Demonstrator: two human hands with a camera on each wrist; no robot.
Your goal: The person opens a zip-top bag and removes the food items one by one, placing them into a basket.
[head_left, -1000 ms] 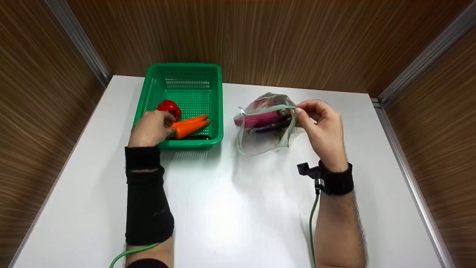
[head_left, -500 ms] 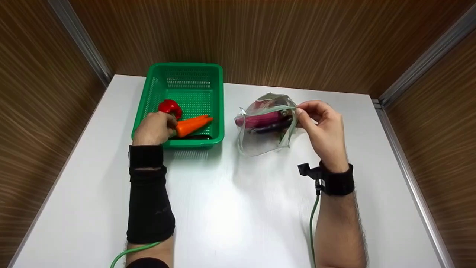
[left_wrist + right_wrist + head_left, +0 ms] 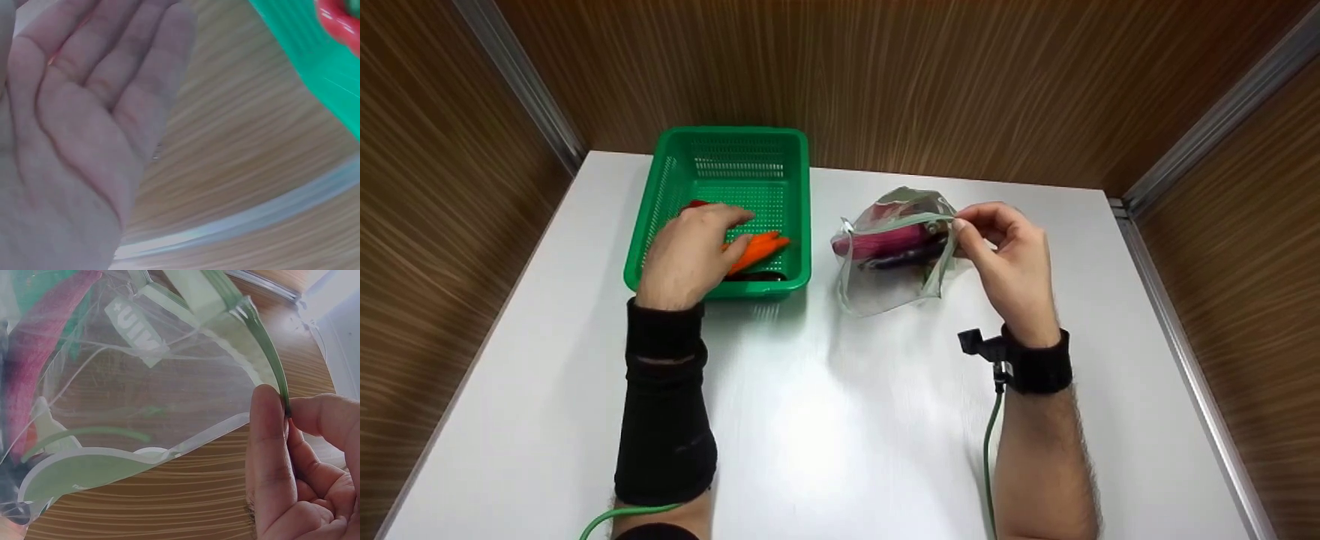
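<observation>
Near the far left side of the white bench [image 3: 825, 420] sits a green basket [image 3: 735, 154], and the left hand [image 3: 690, 251] is over it with its fingers [image 3: 112, 50] straight and loose, holding nothing. Under that hand lie two orange carrots [image 3: 761, 247], and a bit of a red pepper [image 3: 695, 204] peeks out behind the knuckles. Something dark lies by the near wall of the basket, but it is too hidden to name. Just beside the basket, toward the middle of the far edge, stands a clear plastic bag [image 3: 896, 255] with a green strip along its mouth. The right hand [image 3: 1009, 259] pinches that strip between thumb and first finger, so the bag's mouth is held open. Inside the bag you can see a pink-purple vegetable [image 3: 885, 241] and a dark one below it. To do this part well, I think the right hand should hold the rim of the bag firm and high so the mouth does not flop shut. The left hand looks free to move, and it should lift clear of the basket wall so nothing gets knocked.
</observation>
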